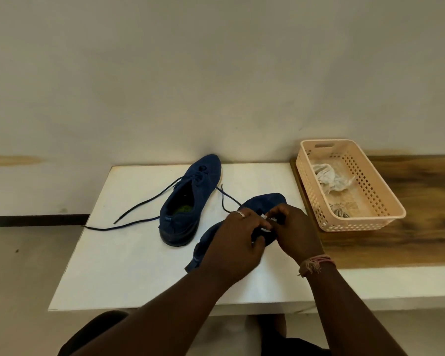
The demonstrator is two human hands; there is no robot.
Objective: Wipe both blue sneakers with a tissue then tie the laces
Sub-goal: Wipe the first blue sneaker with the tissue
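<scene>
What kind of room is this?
Probably a plain indoor room, maybe at home: a bare pale wall, a small white table against it, and a wooden counter holding a plastic basket.

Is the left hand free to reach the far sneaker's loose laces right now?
Probably not yet: the left hand is busy with the right hand on the near sneaker. The path to the far sneaker looks clear.
</scene>
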